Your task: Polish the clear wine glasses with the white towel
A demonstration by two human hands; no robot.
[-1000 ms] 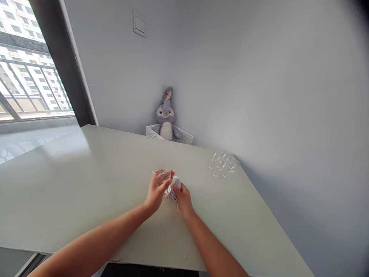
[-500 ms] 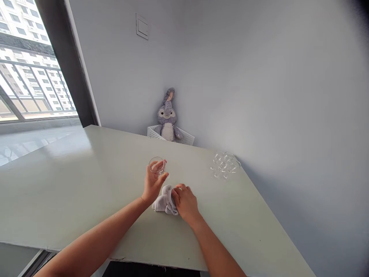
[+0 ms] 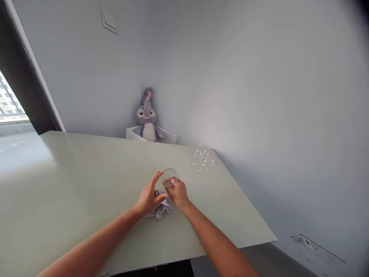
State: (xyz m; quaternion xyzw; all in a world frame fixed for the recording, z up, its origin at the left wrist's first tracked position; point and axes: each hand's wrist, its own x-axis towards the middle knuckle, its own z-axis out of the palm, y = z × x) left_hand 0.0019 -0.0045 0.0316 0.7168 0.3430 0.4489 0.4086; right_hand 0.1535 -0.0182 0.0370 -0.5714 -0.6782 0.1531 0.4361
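Glass (image 3: 168, 178) in right hand (image 3: 178, 192), cloth (image 3: 163, 208) nearby

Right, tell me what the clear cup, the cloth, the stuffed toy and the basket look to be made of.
Clear cup: glass or hard plastic, smooth; see-through, with faint glints.
Cloth: soft fabric, matte; it lies in loose folds.
Stuffed toy: fuzzy plush, judging by its furry texture.
Basket: probably plastic, though painted metal is possible; white, with small holes through its walls.

The right hand (image 3: 179, 194) holds a clear glass (image 3: 169, 177) beside the spread left hand (image 3: 147, 199), a cloth (image 3: 163, 209) lying nearby.
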